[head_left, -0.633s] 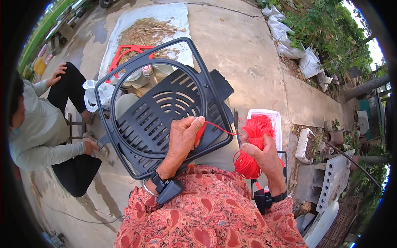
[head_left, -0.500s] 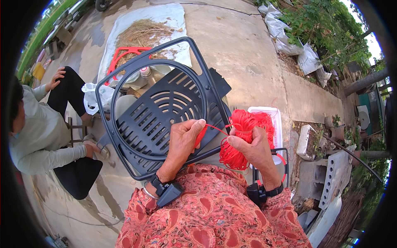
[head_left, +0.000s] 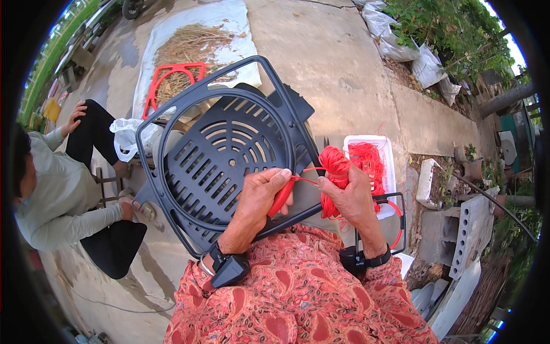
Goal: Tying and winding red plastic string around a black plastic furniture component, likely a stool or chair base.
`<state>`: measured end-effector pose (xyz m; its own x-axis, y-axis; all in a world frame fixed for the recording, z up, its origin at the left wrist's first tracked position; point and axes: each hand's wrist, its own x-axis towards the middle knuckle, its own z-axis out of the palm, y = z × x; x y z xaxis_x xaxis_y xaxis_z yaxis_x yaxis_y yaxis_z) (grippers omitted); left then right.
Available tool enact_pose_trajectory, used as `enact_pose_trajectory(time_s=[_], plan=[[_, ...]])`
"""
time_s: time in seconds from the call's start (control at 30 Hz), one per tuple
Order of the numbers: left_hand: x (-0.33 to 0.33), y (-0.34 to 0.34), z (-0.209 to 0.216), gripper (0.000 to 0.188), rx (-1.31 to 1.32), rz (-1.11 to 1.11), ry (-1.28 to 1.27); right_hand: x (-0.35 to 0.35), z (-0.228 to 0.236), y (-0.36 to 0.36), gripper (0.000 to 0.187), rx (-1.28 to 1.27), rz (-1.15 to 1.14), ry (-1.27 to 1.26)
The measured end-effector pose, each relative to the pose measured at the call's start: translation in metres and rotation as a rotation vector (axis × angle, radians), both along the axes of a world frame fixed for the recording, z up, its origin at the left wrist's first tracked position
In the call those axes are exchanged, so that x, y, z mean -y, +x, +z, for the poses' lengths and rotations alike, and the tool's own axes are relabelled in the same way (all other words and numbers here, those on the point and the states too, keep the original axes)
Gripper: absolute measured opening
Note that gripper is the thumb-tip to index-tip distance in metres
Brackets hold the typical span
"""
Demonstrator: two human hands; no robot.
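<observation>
A black frame [head_left: 264,60] with a round inner ring rests at a slant before me. My left hand [head_left: 260,198] pinches the near right part of the ring, where a smooth red wrapping [head_left: 281,199] covers it. In my right hand [head_left: 349,195] is a hank of red cord [head_left: 334,160], closed in the fingers. Two red strands [head_left: 306,178] run from the hank to the left hand. Behind the frame stands a slotted black plastic seat [head_left: 217,150]; the frame hides part of it.
A white tray [head_left: 392,172] with loose red cord stands right. Near it is a smaller black frame [head_left: 403,221]. A person [head_left: 63,183] sits at left by a white plastic bag [head_left: 127,137]. Ahead, a red frame [head_left: 153,86] lies with dry stalks on a white sheet [head_left: 240,34].
The hank has shifted slightly up and left, and its strands toward my left hand look slacker. The black frame has tilted a little, with more red wrapping showing under my left fingers.
</observation>
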<state>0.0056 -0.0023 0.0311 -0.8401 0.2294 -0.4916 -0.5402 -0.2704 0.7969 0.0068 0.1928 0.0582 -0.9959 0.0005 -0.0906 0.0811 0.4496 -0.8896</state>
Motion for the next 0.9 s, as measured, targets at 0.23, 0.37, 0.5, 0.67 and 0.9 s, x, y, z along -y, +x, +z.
enact_pose_trajectory(time_s=[0.23, 0.37, 0.5, 0.67, 0.9], plan=[[-0.010, 0.006, 0.000, 0.026, -0.066, -0.014, -0.020, -0.007, -0.016, 0.008, 0.021, 0.085, -0.032, -0.145], [-0.011, 0.008, -0.006, 0.025, -0.199, -0.054, -0.100, -0.006, -0.013, 0.011, 0.016, 0.060, -0.066, -0.253], [-0.013, 0.010, -0.008, 0.024, -0.193, -0.091, -0.138, -0.015, -0.028, 0.018, 0.013, 0.094, -0.052, -0.256], [-0.013, 0.015, -0.008, 0.024, -0.104, -0.139, -0.145, -0.018, -0.031, 0.023, 0.013, 0.126, -0.066, -0.326], [-0.015, 0.015, -0.009, 0.023, -0.021, -0.112, -0.034, -0.029, -0.039, 0.020, 0.020, -0.021, -0.015, -0.065]])
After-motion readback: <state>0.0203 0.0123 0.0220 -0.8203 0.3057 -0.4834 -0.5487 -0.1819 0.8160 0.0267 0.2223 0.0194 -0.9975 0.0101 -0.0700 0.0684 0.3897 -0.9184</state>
